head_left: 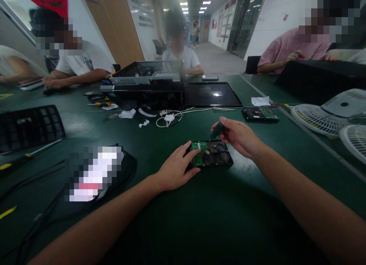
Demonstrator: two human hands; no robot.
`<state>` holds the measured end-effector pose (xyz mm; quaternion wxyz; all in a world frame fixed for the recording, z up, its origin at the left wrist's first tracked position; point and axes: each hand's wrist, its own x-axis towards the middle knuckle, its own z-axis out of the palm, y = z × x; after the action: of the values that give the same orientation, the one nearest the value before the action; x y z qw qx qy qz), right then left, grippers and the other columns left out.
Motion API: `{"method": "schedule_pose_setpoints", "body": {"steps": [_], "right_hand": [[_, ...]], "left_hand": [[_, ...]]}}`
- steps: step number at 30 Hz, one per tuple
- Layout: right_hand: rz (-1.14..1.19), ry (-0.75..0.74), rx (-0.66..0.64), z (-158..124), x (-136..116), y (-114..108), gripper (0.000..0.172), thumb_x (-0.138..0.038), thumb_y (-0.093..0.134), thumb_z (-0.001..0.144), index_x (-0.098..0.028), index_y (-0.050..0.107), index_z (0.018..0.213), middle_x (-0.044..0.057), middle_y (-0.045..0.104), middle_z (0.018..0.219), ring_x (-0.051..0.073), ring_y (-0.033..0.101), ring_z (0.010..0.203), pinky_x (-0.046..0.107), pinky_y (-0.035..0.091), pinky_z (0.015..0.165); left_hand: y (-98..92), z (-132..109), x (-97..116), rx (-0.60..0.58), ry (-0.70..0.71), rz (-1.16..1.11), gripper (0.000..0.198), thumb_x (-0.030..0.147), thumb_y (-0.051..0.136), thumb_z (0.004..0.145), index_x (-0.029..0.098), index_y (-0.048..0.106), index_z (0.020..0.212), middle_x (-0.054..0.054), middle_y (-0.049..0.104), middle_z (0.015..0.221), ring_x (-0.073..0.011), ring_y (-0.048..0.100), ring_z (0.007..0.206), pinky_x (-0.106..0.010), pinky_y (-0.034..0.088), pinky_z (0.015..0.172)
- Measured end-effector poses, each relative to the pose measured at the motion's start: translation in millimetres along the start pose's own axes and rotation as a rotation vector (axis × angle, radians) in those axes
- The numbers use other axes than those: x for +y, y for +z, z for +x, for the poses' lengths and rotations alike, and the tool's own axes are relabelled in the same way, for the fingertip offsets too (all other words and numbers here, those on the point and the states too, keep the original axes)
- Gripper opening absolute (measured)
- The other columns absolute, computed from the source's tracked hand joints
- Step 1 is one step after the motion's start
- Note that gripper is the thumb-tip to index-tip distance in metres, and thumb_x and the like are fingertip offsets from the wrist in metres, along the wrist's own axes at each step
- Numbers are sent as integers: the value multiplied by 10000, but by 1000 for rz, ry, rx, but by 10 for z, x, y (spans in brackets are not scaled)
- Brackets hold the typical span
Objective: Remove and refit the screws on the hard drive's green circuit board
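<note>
A hard drive [219,158] lies on the dark green table with its green circuit board facing up. My left hand [178,166] grips it at its left end, thumb along the near edge and fingers over the board. In my right hand [236,133] is a screwdriver [217,130] with a dark green handle, held at a slant between thumb and fingers. Its tip points down at the board side of the drive; whether it sits in a screw is too small to tell. A second hard drive [260,114] rests farther back on the right.
An opened computer case [145,93] and a black panel [213,94] stand at the back. White cable [171,120] and paper scraps lie before them. At left are a lit phone [97,173], a black grille [31,126] and cables; at right, white fan covers [314,116]. Several people sit around.
</note>
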<state>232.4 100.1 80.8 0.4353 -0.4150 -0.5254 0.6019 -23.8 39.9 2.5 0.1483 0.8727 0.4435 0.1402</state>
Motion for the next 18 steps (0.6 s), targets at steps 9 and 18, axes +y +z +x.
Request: {"method": "schedule_pose_setpoints", "body": {"steps": [9,18], "right_hand": [[1,16,40,-6,0,14,319,-498,779,866,-200,677,813,44,629,793,154,516,677,331,394,606],[-187,-133,56,7,17,-23,352,-557,745,891,-227,688,781,70,707,975,214,587,902,366,467,765]], "left_hand": [[-3,0,-8,-8,0,-1,663,539,589,1020,308,366,1600,-131,201,1746,-392,312,1569,-599,340,1244],[1,-5,-15,-2,7,-11,664,543,598,1015,321,368,1597,-119,201,1748,-396,301,1573,-614,348,1236]]}}
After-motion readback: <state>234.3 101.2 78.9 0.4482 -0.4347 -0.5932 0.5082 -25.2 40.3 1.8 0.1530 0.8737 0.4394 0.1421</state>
